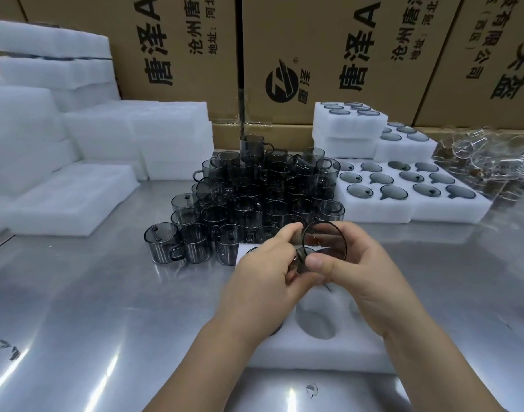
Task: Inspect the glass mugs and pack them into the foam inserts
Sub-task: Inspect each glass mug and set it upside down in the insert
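Above the foam insert, L hand & R hand pinch one smoky mug, fingers curled; I'd rotate slowly, check rim + handle b4 seating.

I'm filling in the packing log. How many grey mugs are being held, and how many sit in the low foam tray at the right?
held mug, gripped by the left hand and right hand: 1
seated mugs in the low foam tray: 12
Total: 13
The loose pile is too dense to count.
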